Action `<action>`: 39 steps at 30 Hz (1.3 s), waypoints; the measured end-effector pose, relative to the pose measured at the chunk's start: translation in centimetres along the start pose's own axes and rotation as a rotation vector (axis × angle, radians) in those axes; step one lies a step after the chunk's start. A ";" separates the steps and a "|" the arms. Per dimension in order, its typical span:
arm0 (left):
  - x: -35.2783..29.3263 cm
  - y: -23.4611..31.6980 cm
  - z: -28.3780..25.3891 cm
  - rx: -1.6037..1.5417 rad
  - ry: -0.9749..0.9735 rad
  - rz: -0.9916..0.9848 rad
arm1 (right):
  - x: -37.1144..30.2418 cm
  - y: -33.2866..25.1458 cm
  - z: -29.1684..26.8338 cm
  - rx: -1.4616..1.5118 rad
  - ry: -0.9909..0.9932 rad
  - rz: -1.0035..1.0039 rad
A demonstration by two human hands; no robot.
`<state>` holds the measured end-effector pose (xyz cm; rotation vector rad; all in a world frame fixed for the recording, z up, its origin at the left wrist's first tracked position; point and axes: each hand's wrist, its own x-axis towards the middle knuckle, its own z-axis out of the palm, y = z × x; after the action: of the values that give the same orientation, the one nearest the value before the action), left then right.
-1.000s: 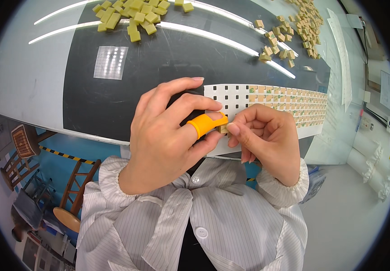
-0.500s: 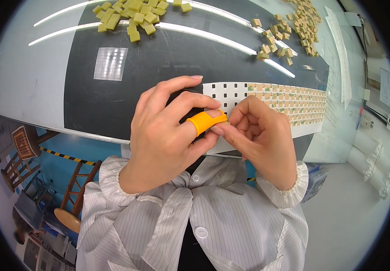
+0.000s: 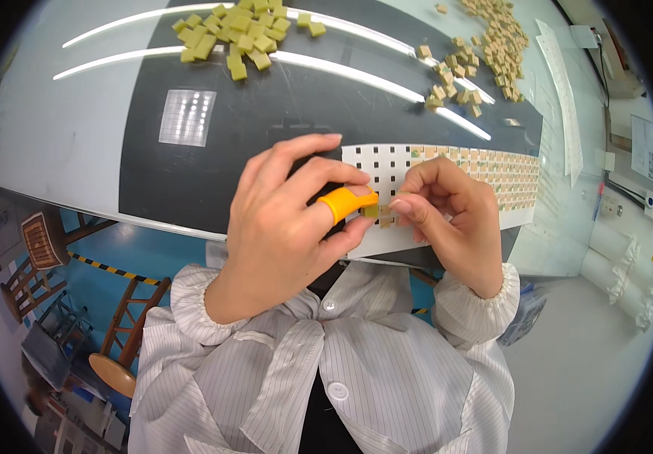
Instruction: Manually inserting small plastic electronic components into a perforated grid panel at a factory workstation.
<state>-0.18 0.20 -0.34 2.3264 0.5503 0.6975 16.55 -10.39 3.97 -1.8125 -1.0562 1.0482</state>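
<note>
My left hand point(image 3: 285, 200) wears an orange finger sleeve point(image 3: 339, 204) and pinches a small olive-green block point(image 3: 372, 212) between thumb and fingers. Beside that block, a small tan square piece point(image 3: 385, 219) shows over the white sheet. My right hand point(image 3: 459, 219) is just to the right, thumb and forefinger brought together; whatever lies between them is too small to make out. Under both hands lies the white sheet point(image 3: 368, 244) with rows of small square holes. Tan square pieces point(image 3: 493, 178) fill its right side in rows.
Farther off lies a heap of olive-green blocks point(image 3: 239, 34). Small tan blocks point(image 3: 497, 45) are scattered at the far right. A clear gridded sheet point(image 3: 187, 117) rests on the black mat point(image 3: 167, 178). A long white strip point(image 3: 561, 98) lies along the right.
My right hand has drawn a little to the right, away from my left fingertips. The green block and the tan piece now show between the hands. The whole view has shifted slightly.
</note>
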 end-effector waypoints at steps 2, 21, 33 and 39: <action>-0.1 0.2 -0.1 -0.028 0.003 -0.004 | -0.1 0.0 0.0 -0.052 0.007 0.001; -0.3 0.1 -0.2 -0.095 -0.017 -0.006 | 13.1 -1.8 -0.1 -0.554 0.075 -0.506; -0.4 0.0 -0.1 -0.123 -0.006 -0.015 | 14.6 -2.8 0.5 -0.526 0.067 -0.489; -0.4 0.0 -0.1 -0.125 -0.009 -0.017 | 15.2 -2.9 0.6 -0.552 0.003 -0.535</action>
<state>-0.59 0.02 -0.41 2.2055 0.5076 0.6930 20.01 4.66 2.30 -1.7656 -1.8303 0.4504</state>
